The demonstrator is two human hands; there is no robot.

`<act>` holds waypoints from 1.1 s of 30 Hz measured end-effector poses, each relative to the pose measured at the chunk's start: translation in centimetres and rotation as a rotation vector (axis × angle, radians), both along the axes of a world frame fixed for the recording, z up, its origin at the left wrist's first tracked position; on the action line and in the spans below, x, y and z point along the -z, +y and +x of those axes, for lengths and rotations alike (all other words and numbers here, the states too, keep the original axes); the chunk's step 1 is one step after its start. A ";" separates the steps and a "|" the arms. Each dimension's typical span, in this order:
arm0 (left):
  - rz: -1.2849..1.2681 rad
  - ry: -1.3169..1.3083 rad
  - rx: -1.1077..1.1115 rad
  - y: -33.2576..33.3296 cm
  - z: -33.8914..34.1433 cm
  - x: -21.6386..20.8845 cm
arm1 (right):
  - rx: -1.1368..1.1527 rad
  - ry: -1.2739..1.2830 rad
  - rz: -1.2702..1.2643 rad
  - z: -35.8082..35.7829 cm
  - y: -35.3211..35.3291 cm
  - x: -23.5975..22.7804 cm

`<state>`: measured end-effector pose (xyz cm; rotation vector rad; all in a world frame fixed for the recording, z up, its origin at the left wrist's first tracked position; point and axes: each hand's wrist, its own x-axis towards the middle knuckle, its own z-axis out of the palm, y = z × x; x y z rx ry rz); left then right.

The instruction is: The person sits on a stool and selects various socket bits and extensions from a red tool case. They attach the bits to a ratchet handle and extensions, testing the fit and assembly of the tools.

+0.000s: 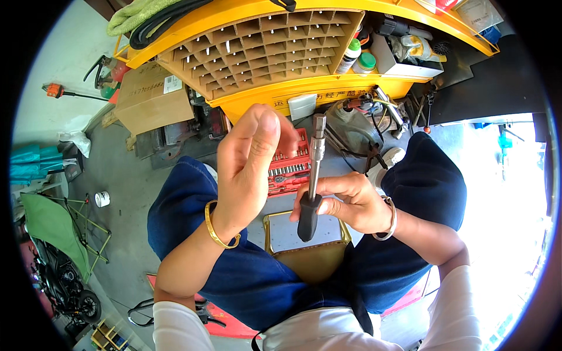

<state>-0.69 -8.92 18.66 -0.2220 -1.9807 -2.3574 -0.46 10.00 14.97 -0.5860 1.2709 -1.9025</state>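
Beyond the right grip (358, 205) stand a cardboard organizer (349, 44) and a green-capped bottle (349, 57); well left of the grip, a cardboard box (146, 98), a white can (102, 199) and a green folding chair (54, 227)

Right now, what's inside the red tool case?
Red tool case: a row of sockets, with a ratchet below. Left hand hides the upper left; right hand covers the lower right corner.

Workshop with red socket set (288, 180)

Socket case (284, 191) lies behind driver (315, 169), seemingly on floor (130, 196).
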 end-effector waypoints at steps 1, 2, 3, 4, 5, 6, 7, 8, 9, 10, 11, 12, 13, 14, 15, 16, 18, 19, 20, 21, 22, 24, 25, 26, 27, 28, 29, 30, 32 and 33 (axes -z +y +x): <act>0.012 -0.053 0.012 0.4 0.0 -0.1 | -0.003 -0.018 -0.012 0.0 0.1 0.2; 0.023 -0.106 0.024 0.7 0.0 -0.2 | -0.005 -0.036 -0.023 0.0 0.2 0.6; 0.011 -0.182 0.087 0.5 0.3 -0.2 | -0.007 -0.054 -0.036 0.0 0.3 0.8; 0.045 -0.206 0.119 0.7 0.5 -0.1 | -0.028 -0.091 -0.071 -0.1 0.4 0.8; 0.079 -0.230 0.151 0.8 0.6 0.0 | -0.049 -0.127 -0.106 -0.3 0.3 0.8; 0.101 -0.255 0.208 0.7 0.6 0.1 | -0.069 -0.163 -0.141 -0.5 0.4 0.8; 0.119 -0.283 0.264 0.6 0.6 0.0 | -0.082 -0.209 -0.151 -0.6 0.4 0.7; 0.138 -0.311 0.319 0.5 0.6 0.0 | -0.095 -0.254 -0.161 -0.7 0.5 0.5; 0.107 -0.324 0.314 0.6 0.6 -0.1 | -0.108 -0.300 -0.170 -0.8 0.6 0.5; 0.076 -0.336 0.309 0.6 0.6 -0.3 | -0.143 -0.269 -0.197 -1.0 0.6 0.6; 0.044 -0.349 0.304 0.6 0.6 -0.4 | -0.149 -0.286 -0.194 -1.0 0.6 0.6; 0.052 -0.385 0.303 0.5 0.6 -0.3 | -0.156 -0.303 -0.191 -1.1 0.6 0.5; 0.059 -0.421 0.300 0.2 0.5 -0.1 | -0.165 -0.319 -0.190 -1.1 0.6 0.5; 0.065 -0.457 0.296 0.1 0.5 0.0 | -0.171 -0.344 -0.192 -1.1 0.5 0.4; 0.100 -0.464 0.290 0.0 0.5 0.1 | -0.178 -0.369 -0.194 -1.1 0.5 0.3; 0.135 -0.471 0.284 0.0 0.5 0.1 | -0.185 -0.394 -0.196 -1.1 0.5 0.3; 0.186 -0.458 0.261 0.1 0.5 0.2 | -0.183 -0.374 -0.187 -1.2 0.5 0.3; 0.201 -0.438 0.244 0.3 0.5 0.3 | -0.182 -0.365 -0.182 -1.3 0.5 0.3; 0.217 -0.418 0.227 0.5 0.5 0.4 | -0.185 -0.360 -0.183 -1.4 0.5 0.3; 0.229 -0.418 0.214 0.6 0.5 0.4 | -0.188 -0.355 -0.184 -1.4 0.6 0.3; 0.241 -0.418 0.203 0.7 0.5 0.4 | -0.189 -0.351 -0.184 -1.5 0.6 0.3; 0.257 -0.423 0.196 0.7 0.5 0.4 | -0.190 -0.362 -0.193 -1.5 0.6 0.3; 0.259 -0.427 0.200 0.7 0.5 0.4 | -0.191 -0.367 -0.198 -1.5 0.6 0.4; 0.261 -0.431 0.204 0.6 0.5 0.3 | -0.202 -0.397 -0.211 -1.5 0.6 0.4; 0.258 -0.452 0.209 0.5 0.4 0.3 | -0.212 -0.427 -0.223 -1.4 0.7 0.5; 0.255 -0.473 0.214 0.5 0.4 0.3 | -0.223 -0.458 -0.236 -1.4 0.7 0.6; 0.253 -0.495 0.220 0.4 0.4 0.3 | -0.230 -0.491 -0.252 -1.4 0.7 0.6; 0.238 -0.486 0.205 0.4 0.3 0.4 | -0.237 -0.525 -0.268 -1.4 0.7 0.7; 0.209 -0.467 0.173 0.4 0.2 0.6 | -0.270 -0.607 -0.304 -1.4 0.6 0.6; 0.207 -0.475 0.145 0.5 0.0 0.6 | -0.294 -0.656 -0.324 -1.6 0.6 0.6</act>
